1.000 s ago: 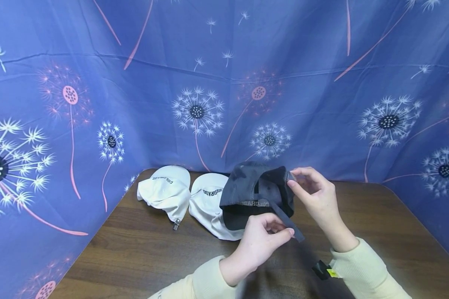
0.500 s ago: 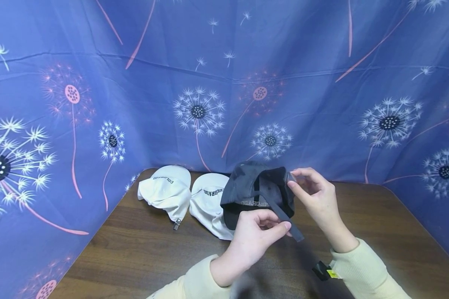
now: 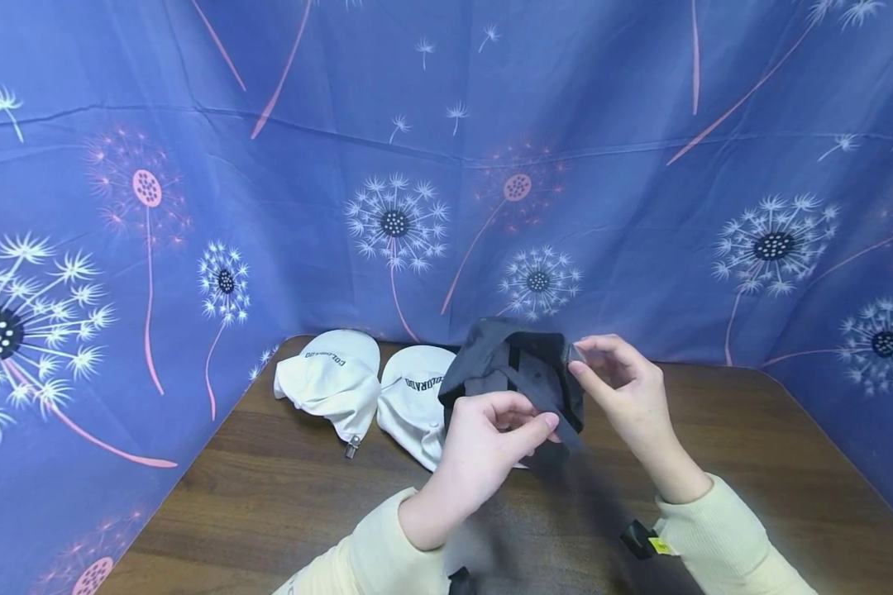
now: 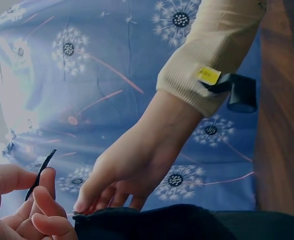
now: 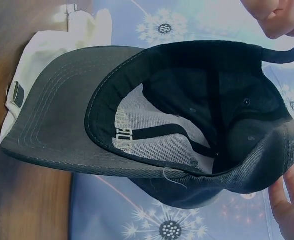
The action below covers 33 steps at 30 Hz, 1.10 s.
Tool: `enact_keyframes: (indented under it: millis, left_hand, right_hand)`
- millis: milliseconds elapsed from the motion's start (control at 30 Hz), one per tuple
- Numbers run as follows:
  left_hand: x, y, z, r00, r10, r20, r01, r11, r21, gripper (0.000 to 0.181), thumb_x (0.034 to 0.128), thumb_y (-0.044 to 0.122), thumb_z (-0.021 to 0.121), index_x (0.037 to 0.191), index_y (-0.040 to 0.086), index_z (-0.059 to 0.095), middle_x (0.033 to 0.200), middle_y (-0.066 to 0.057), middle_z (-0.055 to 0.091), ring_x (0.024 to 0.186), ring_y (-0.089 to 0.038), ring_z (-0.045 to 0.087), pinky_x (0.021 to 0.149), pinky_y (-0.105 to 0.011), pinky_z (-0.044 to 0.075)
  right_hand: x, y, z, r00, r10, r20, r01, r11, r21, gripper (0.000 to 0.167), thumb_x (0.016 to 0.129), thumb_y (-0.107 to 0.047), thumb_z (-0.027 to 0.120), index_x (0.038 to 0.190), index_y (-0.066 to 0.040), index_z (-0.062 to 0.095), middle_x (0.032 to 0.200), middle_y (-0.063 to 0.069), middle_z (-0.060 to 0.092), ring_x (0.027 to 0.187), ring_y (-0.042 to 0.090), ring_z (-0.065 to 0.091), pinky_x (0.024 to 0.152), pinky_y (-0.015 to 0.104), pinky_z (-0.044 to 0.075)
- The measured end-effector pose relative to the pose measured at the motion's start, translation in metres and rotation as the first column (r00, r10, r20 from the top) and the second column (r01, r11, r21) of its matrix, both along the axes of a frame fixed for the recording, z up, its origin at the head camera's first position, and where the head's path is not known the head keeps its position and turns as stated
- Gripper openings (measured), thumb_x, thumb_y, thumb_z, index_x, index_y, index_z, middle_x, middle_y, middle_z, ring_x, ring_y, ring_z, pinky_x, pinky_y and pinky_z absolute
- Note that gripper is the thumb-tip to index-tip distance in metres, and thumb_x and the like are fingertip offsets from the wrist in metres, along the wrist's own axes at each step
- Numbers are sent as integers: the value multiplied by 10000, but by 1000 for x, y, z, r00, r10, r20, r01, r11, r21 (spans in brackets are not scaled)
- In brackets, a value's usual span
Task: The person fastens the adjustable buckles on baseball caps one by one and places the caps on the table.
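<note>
A black baseball cap (image 3: 484, 355) is held up off the table, its inside and brim (image 5: 62, 115) showing in the right wrist view. My left hand (image 3: 484, 442) pinches the loose black strap (image 4: 41, 175) at the back of the cap between thumb and fingers. On the other side of the rear opening, my right hand (image 3: 628, 392) pinches the cap's edge between thumb and index finger. What lies under its fingertips is partly hidden. Pale mesh and lettering show inside the crown.
Two white caps lettered COLORADO lie on the brown wooden table (image 3: 253, 496): one far left (image 3: 327, 392), the other (image 3: 409, 405) partly behind the black cap. A blue dandelion-print cloth (image 3: 432, 107) stands behind. A small black device with a yellow label (image 3: 640, 539) sits at my right cuff.
My left hand has moved left and slightly up with the strap, and the cap has tilted so its inner lettering is hidden in the head view. My right hand has hardly moved.
</note>
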State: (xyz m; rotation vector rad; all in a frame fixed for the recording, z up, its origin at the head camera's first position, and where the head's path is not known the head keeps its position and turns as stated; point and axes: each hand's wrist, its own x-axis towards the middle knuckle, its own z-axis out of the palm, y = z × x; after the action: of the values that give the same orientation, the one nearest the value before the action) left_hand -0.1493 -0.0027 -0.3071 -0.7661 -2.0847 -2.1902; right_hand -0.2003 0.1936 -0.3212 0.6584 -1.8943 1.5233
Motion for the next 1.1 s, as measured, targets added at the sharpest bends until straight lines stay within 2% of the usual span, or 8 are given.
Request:
enact_keyframes:
  millis: [200,333,567,700,900,1100]
  left_hand:
    - [-6,-5,7,999,38,-21,-38,999,25,151,844,131,696,868,-17,708,764,-208,700,595,-57,618,553,-219,501]
    - [-12,-8,12,998,61,-21,-60,997,39,144,839,126,701,868,-15,704,774,-215,699,653,-108,663,561,-234,510]
    - [-20,-12,19,993,110,-34,-108,993,51,147,841,146,700,852,-1,690,775,-202,703,562,-110,597,529,-243,474]
    - [-23,-13,20,991,136,-19,-134,989,59,155,842,156,701,852,2,686,767,-192,701,540,-110,575,504,-226,444]
    - [-28,-13,23,989,149,-2,-148,984,96,122,847,123,689,846,1,681,760,-194,694,494,-101,535,463,-209,404]
    - [-30,-13,25,989,149,-11,-146,977,153,135,848,113,692,842,-18,660,736,-175,687,521,-119,598,460,-226,443]
  right_hand:
    - [-1,-2,0,1000,23,-8,-23,1000,-19,237,794,131,652,1025,112,600,985,-33,664,821,106,627,725,154,507]
    - [-1,-3,0,1000,9,-7,-9,1000,-8,232,801,113,657,1027,100,606,986,-37,663,825,102,627,734,154,507]
    - [0,-5,0,1000,-15,-9,15,1000,13,217,809,91,661,1020,93,609,984,-51,660,821,74,625,727,148,505]
    - [0,-6,0,999,-39,-2,39,999,33,214,817,74,663,1025,80,613,987,-58,654,840,74,625,738,150,505]
    - [0,-8,0,999,-36,-3,36,999,14,217,809,88,664,1020,85,618,973,-56,657,830,76,612,733,152,498]
    - [0,-12,1,999,-19,-27,19,1000,10,229,800,101,666,1023,85,616,957,-43,657,812,84,599,728,151,493]
